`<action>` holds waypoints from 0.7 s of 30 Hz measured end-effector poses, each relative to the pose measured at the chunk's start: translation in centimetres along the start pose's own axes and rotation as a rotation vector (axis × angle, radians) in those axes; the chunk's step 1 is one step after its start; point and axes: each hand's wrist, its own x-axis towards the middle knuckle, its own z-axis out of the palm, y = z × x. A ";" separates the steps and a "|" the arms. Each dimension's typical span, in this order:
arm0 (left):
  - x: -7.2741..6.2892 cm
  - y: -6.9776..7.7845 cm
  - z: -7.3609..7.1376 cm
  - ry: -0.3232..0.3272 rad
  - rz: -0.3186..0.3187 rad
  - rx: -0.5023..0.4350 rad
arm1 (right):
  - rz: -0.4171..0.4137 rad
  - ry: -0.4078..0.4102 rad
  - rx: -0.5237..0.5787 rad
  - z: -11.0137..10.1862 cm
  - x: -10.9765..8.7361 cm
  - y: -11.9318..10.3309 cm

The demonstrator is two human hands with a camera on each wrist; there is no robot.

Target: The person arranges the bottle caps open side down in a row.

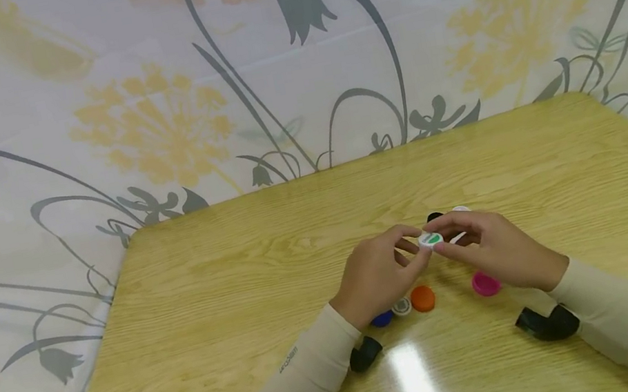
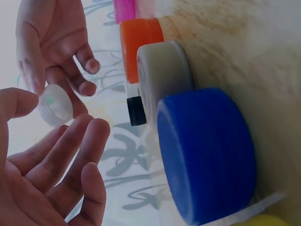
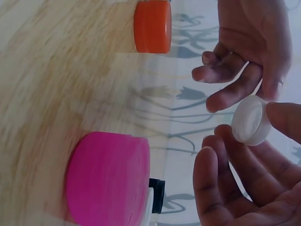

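A small white bottle cap (image 1: pixel 430 240) with a green mark on its top is held up over the table between both hands. My left hand (image 1: pixel 375 274) pinches its left side with thumb and fingertips, while my right hand (image 1: pixel 503 252) pinches it from the right. In the right wrist view, the hollow underside of the white cap (image 3: pixel 248 120) shows. Below the left hand sit a blue cap (image 2: pixel 207 155), a grey-white cap (image 2: pixel 164 77) and an orange cap (image 1: pixel 423 298), side by side. A pink cap (image 1: pixel 486 283) lies under the right hand.
Behind the hands, a black cap (image 1: pixel 435 217) and a white cap (image 1: pixel 460 208) are partly hidden by the right hand. Dark curved pieces show beside both sleeves. The wooden table (image 1: pixel 230 295) meets a flower-patterned cloth (image 1: pixel 268 78) at its far edge.
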 end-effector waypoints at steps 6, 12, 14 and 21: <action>0.1 0.2 0.2 -0.026 0.022 0.021 | -0.058 0.024 -0.037 -0.2 -0.5 0.4; -0.1 0.1 0.3 -0.045 0.055 0.020 | -0.075 0.047 -0.060 -0.3 -0.8 0.5; -0.1 0.1 0.4 -0.051 0.073 0.015 | -0.100 0.065 -0.078 -0.3 -1.0 0.6; 0.0 0.2 0.5 -0.037 0.115 0.051 | -0.167 0.084 -0.103 -0.6 -1.2 0.8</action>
